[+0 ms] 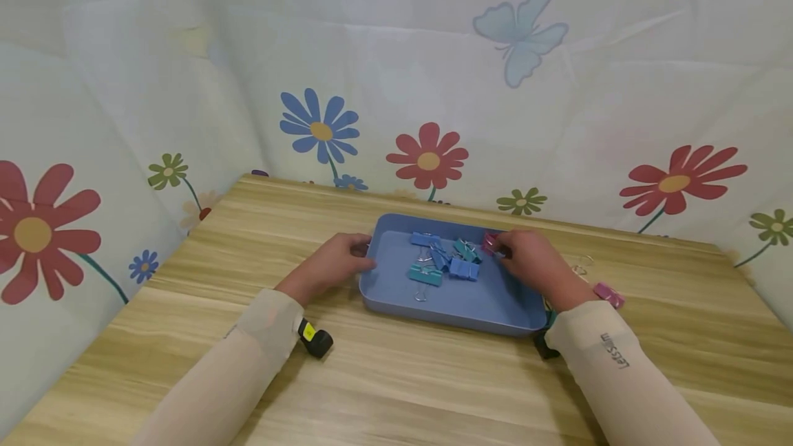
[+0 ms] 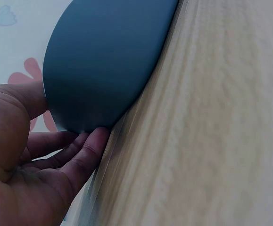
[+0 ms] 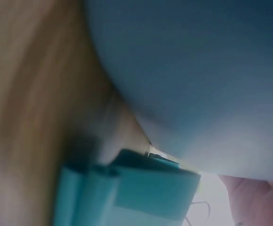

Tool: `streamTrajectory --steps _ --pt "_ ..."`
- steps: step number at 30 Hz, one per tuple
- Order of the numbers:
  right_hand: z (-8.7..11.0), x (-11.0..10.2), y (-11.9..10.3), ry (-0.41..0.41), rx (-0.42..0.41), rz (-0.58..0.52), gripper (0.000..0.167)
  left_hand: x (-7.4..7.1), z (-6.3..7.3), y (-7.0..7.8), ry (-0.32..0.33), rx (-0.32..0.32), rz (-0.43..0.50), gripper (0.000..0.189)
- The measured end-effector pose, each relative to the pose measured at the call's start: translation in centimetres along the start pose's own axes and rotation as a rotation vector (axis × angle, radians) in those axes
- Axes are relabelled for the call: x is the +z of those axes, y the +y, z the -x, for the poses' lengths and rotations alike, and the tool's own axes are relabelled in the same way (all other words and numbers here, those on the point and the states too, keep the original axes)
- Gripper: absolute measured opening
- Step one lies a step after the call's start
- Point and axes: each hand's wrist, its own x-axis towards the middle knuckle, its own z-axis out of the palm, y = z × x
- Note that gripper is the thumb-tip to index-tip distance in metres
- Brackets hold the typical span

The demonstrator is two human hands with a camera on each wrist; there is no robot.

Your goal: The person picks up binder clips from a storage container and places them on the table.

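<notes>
A blue tray (image 1: 452,308) lies on the table with several binder clips in it. Among them are a teal binder clip (image 1: 425,274) and a blue binder clip (image 1: 464,269). My left hand (image 1: 331,260) holds the tray's left end; in the left wrist view the thumb goes behind the wall while the fingers touch it from outside. Over the tray's right end, my right hand (image 1: 535,260) pinches a dark pink binder clip (image 1: 489,242). Its fingertips are partly hidden. The right wrist view shows mostly the tray's outer wall (image 3: 197,84), with little of the hand.
Right of the tray, a pink binder clip (image 1: 609,294) lies on the wooden table (image 1: 396,384). Another teal binder clip (image 3: 150,188) sits outside the tray, close to its wall. A flowered curtain (image 1: 372,54) hangs behind the table.
</notes>
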Motion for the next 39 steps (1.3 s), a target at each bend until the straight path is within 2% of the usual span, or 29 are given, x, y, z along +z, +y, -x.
streamTrajectory --steps 11,24,33,39 --pt "0.5 -0.4 0.1 0.016 -0.027 0.015 0.009 0.1 0.0 0.4 -0.005 0.008 0.015 0.058" --pt "1.7 -2.1 -0.8 0.054 0.002 -0.101 0.013 0.2 0.3 0.6 -0.004 -0.010 0.016 0.058" --pt "3.8 -4.6 -1.6 0.099 0.007 -0.131 0.015 0.0 0.5 0.5 -0.008 0.006 0.025 0.058" --pt "5.6 -5.9 -1.8 0.139 -0.029 -0.119 0.017 0.2 0.5 0.6 0.003 0.005 0.018 0.059"
